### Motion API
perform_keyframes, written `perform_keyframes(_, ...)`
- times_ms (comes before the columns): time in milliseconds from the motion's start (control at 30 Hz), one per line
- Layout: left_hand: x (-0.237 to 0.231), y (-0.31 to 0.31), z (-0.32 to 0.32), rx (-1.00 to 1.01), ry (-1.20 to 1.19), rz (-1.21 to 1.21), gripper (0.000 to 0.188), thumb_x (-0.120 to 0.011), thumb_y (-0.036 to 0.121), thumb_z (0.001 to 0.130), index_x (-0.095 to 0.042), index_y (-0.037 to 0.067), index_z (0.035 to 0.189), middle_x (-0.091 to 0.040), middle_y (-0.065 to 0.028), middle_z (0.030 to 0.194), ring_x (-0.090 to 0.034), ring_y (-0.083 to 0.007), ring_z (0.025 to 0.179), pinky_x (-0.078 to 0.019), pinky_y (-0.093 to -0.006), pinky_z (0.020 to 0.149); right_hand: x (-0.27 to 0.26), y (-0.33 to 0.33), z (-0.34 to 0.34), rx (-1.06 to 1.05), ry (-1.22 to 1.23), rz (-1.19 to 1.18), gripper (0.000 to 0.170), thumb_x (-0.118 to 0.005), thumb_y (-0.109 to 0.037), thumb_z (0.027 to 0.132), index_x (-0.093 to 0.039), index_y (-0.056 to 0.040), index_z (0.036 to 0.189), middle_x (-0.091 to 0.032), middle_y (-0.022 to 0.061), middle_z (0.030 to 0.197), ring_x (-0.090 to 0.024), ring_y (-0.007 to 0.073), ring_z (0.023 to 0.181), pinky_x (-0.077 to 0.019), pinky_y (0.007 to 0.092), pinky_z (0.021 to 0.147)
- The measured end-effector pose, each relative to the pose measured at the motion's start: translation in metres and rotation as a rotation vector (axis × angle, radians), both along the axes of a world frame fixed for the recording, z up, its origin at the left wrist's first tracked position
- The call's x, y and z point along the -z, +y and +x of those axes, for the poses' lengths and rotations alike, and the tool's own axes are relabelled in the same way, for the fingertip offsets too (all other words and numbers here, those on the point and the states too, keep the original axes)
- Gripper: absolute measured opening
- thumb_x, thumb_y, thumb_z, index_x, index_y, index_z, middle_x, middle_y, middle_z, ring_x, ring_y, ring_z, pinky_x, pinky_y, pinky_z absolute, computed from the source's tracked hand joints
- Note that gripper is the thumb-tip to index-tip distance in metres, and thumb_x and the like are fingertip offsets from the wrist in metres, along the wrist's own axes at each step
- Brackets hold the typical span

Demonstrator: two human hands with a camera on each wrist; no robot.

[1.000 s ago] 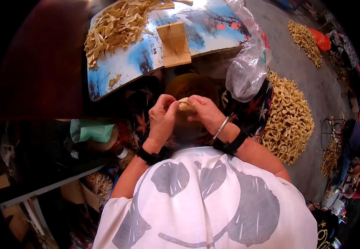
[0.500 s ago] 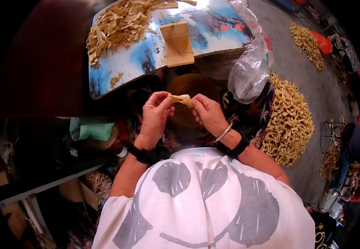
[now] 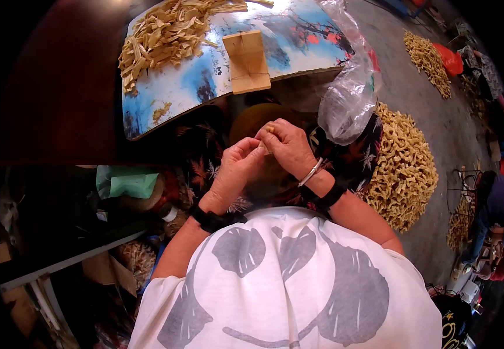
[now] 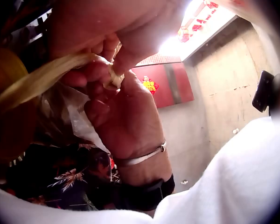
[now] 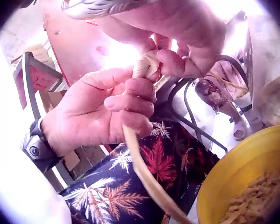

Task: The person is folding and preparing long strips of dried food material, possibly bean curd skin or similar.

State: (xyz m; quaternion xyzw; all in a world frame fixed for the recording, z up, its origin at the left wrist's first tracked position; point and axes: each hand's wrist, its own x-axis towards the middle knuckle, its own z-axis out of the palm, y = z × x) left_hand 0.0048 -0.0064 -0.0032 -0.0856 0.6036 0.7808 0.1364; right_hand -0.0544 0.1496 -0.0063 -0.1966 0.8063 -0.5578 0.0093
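Note:
A long pale-yellow flat strip (image 5: 151, 179) has a folded, knot-like part (image 5: 144, 66) between both hands. My left hand (image 3: 237, 168) pinches this part between thumb and fingers, and the strip's loose tail hangs out below its curled fingers in the right wrist view. From the other side my right hand (image 3: 292, 150) grips the same part, its fingertips against those of the left. Another length of strip (image 4: 42, 79) runs away from the fingers in the left wrist view. Below the hands, a yellow tub (image 5: 233, 158) holds small pale pieces.
Ahead, a picture-printed board (image 3: 191, 96) bears a heap of pale strips (image 3: 165, 41) and an angled wooden piece (image 3: 247, 61). A clear plastic bag (image 3: 345, 110) hangs at its right edge. On the floor at right lie heaps of knotted pieces (image 3: 403, 174).
Half a second ago the hands were apart with the twisted strip stretched between them. Now they have come together, the left moving right and the right slightly forward, and the fingers mostly cover the strip.

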Motion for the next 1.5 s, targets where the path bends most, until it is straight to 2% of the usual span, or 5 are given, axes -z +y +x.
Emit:
perform_keyframes(167,0.001,-0.001,0.001,0.017,0.071,-0.265,0.018,-0.061,0.02,0.098,-0.065,0.003,0.1,-0.055,0.0049,0.071,-0.047,-0.0021,0.059,-0.0369,-0.0171,0.052,0.006,-0.003,-0.004,0.074,0.16,0.141,0.017,-0.061,-0.018,0.093,-0.063,-0.0016,0.088,-0.063,0.0119,0.076,-0.062,0.027,0.061,-0.049,0.035,0.057)
perform_keyframes(367,0.012,-0.005,0.001,-0.066,0.144,-0.308,0.018,-0.061,0.02,0.098,-0.067,0.003,0.094,-0.054,0.0057,0.068,-0.046,-0.0013,0.057,-0.0339,-0.0164,0.051,0.001,0.004,-0.002,-0.292,-0.82,-0.459,0.021,-0.07,-0.026,0.091,-0.061,-0.0075,0.091,-0.06,-0.0011,0.072,-0.054,0.0054,0.057,-0.0422,0.0199,0.049)
perform_keyframes(833,-0.033,-0.023,-0.054,-0.049,0.381,-0.459,0.017,-0.061,0.017,0.098,-0.07,0.002,0.1,-0.05,0.0092,0.068,-0.041,0.0001,0.057,-0.0329,-0.0167,0.05,-0.049,0.009,-0.068,-0.178,-0.51,-0.363,0.022,-0.06,-0.026,0.099,-0.063,-0.0056,0.104,-0.06,-0.0023,0.077,-0.056,0.0035,0.061,-0.0444,0.0172,0.056)
perform_keyframes(1000,-0.058,-0.046,-0.118,-0.19,0.554,-0.863,0.015,-0.063,0.014,0.094,-0.069,0.001,0.091,-0.054,0.0023,0.064,-0.048,-0.0061,0.06,-0.039,-0.0238,0.054,-0.058,-0.014,-0.124,0.028,-0.108,-0.291,0.019,-0.06,-0.02,0.098,-0.062,-0.0017,0.093,-0.064,0.003,0.068,-0.06,0.0081,0.058,-0.0487,0.0246,0.054)
perform_keyframes(1500,-0.043,-0.057,-0.172,-0.251,0.563,-0.706,0.014,-0.065,0.015,0.092,-0.068,0.001,0.092,-0.057,-0.0025,0.064,-0.049,-0.0085,0.061,-0.0417,-0.0265,0.057,-0.023,-0.031,-0.161,0.272,0.18,-0.128,0.017,-0.066,-0.019,0.09,-0.063,-0.0025,0.093,-0.065,0.0183,0.074,-0.065,0.0354,0.068,-0.0495,0.0395,0.06)
